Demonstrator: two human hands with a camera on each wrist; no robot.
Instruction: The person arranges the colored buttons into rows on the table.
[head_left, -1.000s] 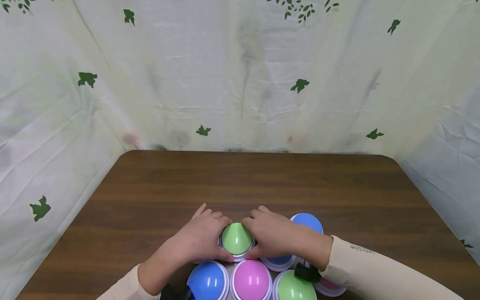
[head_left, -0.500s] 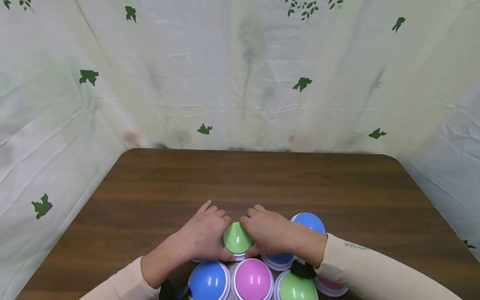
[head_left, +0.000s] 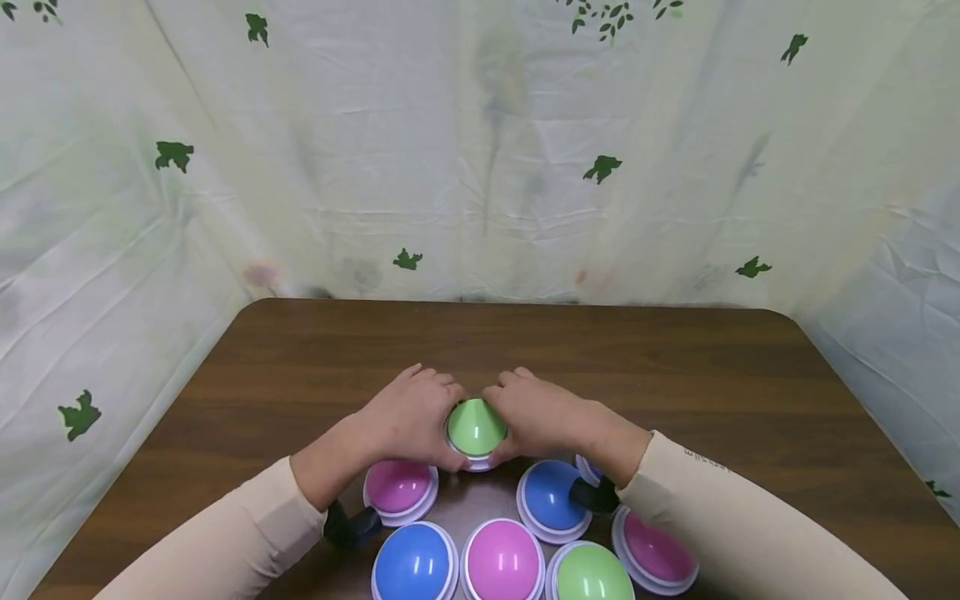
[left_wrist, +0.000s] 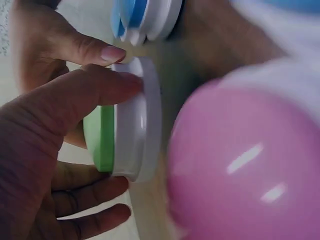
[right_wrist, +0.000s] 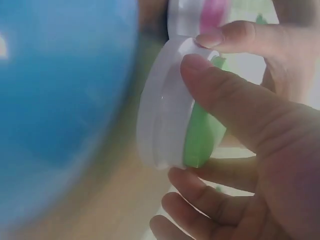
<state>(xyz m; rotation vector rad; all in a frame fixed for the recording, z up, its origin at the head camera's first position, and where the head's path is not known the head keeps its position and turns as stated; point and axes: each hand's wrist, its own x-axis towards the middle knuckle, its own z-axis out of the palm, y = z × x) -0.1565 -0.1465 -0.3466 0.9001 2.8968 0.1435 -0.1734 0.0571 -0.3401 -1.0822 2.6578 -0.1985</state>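
Left hand (head_left: 408, 417) and right hand (head_left: 536, 414) grip the green dome button (head_left: 476, 427) from opposite sides, thumbs on its white base, at mid-table just beyond the other buttons. Judgement: pressure should stay even on the base rim, not the dome, with the base kept level and clear of the pink button (head_left: 397, 487) and blue button (head_left: 551, 497) nearest it. Whether the base touches the wooden table (head_left: 675, 375) cannot be told. Both wrist views are blurred at close range. A further button behind the right wrist is mostly hidden.
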